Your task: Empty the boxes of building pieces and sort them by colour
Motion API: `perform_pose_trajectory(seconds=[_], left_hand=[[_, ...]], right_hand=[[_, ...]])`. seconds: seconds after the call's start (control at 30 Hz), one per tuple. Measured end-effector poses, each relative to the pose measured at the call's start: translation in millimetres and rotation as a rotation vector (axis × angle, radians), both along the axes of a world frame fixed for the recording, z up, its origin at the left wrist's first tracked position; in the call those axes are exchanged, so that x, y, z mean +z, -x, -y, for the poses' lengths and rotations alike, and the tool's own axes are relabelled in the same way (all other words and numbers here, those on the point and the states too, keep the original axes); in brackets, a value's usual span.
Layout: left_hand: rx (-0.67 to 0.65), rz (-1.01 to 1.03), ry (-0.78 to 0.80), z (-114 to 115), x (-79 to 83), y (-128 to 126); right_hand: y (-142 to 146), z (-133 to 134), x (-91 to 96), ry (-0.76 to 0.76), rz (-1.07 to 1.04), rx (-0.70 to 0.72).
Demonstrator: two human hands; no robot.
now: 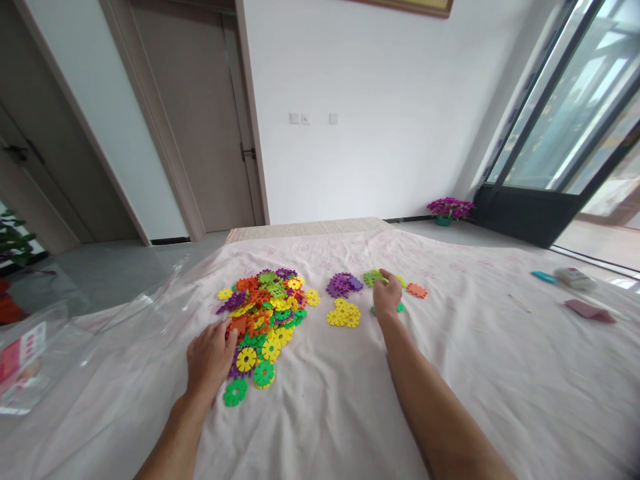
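My left hand (213,353) is at the near left edge of a heaped pile of plastic interlocking discs (273,303) in yellow, green, orange and purple. Its thumb and fingers close on an orange interlocking piece (240,325) at the pile's edge. My right hand (388,295) reaches to a small group of light green interlocking pieces (371,277), its fingers pinched on a light green one, partly hidden. Green discs (401,307) show beside its wrist, and an orange square piece (417,291) lies to its right. Between my hands lie a purple group (341,285) and a yellow group (344,313).
A pale patterned cloth (320,413) covers the table, with wrinkles. On the left lies a clear plastic bag (45,360) with a red label. At the far right are a pink item (590,311), a whitish packet (575,279) and a blue strip (545,277).
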State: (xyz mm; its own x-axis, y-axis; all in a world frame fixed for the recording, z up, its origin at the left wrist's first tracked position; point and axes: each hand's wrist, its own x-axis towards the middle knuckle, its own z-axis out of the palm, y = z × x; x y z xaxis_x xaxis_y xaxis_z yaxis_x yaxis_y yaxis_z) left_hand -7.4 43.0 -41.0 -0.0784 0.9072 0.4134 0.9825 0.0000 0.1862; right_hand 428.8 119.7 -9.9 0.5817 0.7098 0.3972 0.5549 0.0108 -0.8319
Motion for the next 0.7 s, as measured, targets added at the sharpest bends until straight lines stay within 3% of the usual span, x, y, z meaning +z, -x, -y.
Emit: perform_pose_trajectory(seconds=[0.07, 0.17, 0.3, 0.43, 0.7], left_hand=[[0.004, 0.005, 0.006, -0.1, 0.2, -0.3], [0.015, 0.007, 0.008, 0.1, 1.3, -1.1], [0.018, 0.014, 0.013, 1.0, 3.1, -2.4], [0.015, 0.017, 0.015, 1.8, 3.9, -3.0], [0.029, 0.02, 0.031, 1.2, 5.3, -3.4]], right_hand=[[21.5, 1.2, 2.6, -0.01, 0.062, 0.033], [59.9, 5.1, 6.2, 0.008, 0.18, 0.238], [97.4, 18.3, 7.3, 0.165, 0.643, 0.503], [111.8, 29.6, 2.4, 0.259, 0.851, 0.54], [126.1, 25.1, 5.8, 0.316, 0.954, 0.56]])
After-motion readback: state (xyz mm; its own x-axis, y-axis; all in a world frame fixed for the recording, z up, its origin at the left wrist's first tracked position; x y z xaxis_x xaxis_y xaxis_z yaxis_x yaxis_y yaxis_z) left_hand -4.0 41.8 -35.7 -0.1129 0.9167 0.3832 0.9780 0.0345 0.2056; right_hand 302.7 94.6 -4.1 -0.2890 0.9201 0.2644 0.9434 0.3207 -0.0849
